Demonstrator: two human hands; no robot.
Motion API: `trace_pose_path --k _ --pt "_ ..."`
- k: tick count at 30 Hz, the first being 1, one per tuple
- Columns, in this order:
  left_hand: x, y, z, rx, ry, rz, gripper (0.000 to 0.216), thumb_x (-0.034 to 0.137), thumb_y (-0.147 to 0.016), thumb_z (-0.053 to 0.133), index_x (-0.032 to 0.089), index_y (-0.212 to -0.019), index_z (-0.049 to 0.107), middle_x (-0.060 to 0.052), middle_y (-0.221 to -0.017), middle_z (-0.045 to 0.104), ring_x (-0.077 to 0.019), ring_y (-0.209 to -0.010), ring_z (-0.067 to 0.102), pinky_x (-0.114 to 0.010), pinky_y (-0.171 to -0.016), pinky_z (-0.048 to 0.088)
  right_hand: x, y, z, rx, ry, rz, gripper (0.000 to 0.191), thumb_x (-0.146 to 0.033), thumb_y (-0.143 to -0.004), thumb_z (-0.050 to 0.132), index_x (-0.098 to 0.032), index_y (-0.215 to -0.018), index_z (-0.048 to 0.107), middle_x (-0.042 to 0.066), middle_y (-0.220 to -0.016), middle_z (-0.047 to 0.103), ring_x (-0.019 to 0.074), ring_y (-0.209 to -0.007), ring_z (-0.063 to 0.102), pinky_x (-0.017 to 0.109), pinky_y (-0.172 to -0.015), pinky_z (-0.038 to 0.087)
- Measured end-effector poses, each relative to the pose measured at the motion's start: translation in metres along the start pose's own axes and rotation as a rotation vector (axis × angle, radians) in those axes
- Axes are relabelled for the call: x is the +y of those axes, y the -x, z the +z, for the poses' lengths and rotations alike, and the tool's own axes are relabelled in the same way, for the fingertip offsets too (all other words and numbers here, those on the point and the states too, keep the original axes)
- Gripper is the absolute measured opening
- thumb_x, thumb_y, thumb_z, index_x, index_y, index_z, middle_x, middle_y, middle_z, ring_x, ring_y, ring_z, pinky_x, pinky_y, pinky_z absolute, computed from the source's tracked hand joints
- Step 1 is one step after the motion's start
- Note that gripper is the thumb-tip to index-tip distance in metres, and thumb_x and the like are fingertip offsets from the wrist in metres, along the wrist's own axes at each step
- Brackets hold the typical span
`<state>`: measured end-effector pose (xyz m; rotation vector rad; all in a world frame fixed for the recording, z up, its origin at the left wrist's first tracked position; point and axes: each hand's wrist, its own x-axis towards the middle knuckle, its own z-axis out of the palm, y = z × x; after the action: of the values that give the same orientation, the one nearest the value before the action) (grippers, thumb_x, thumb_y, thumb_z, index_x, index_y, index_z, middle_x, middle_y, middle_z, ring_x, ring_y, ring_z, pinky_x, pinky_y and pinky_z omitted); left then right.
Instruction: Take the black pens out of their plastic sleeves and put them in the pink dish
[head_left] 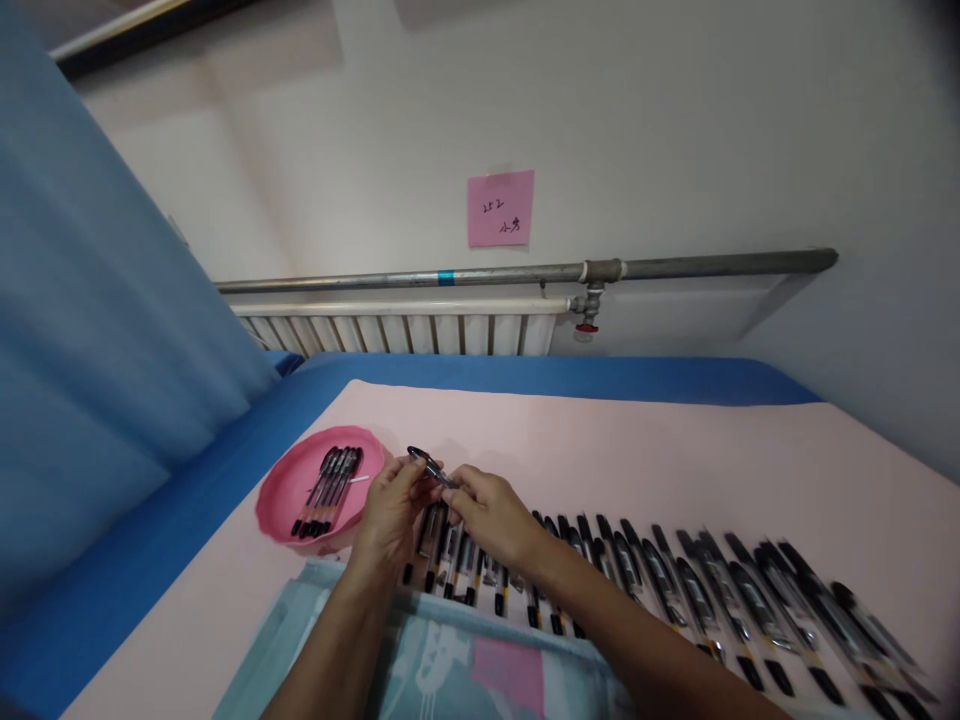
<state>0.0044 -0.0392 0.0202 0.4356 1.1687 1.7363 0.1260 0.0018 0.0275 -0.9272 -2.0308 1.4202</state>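
A black-capped pen [425,459] is held up between both hands, its cap end pointing up and left. My left hand [397,500] is closed, fingers pinching the pen near its cap. The fingers of my right hand [484,508] are closed on the pen's lower end, which they partly hide. Below and to the right lies a long row of pen parts [697,595], with black caps and clear barrels. To the left, several assembled pens [330,490] lie side by side in a pink scalloped dish [281,500].
A light blue patterned cloth [442,660] lies under my forearms at the near edge. Pink sheeting [600,450] covers the blue surface [525,370]. A blue curtain [97,350] hangs at left. Behind are a radiator [420,333], a pipe [510,274] and a pink note [500,209].
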Motion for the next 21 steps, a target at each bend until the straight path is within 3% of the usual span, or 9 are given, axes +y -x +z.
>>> trace_pose_path --k 14,21 --pt "-0.0025 0.0012 0.0016 -0.071 0.038 0.018 0.020 0.024 -0.061 0.071 0.013 -0.071 0.058 0.002 -0.061 0.061 -0.0079 -0.052 0.053 -0.021 -0.054 0.041 -0.0010 0.0008 0.0006 0.028 -0.005 0.025 0.012 -0.019 -0.078 0.044 -0.018 -0.067 0.047 -0.003 -0.056 0.052 0.0084 -0.048 0.045 0.021 -0.050 0.034" --pt "0.0000 0.0036 0.0089 -0.095 0.024 0.056 0.023 0.025 -0.059 0.071 0.012 -0.074 0.058 0.000 -0.066 0.063 -0.0103 -0.060 0.059 -0.021 -0.060 0.043 0.0003 -0.0041 0.0052 0.042 -0.067 -0.045 0.012 -0.025 -0.078 0.045 -0.018 -0.082 0.055 -0.003 -0.058 0.054 0.0116 -0.053 0.050 0.024 -0.053 0.038"
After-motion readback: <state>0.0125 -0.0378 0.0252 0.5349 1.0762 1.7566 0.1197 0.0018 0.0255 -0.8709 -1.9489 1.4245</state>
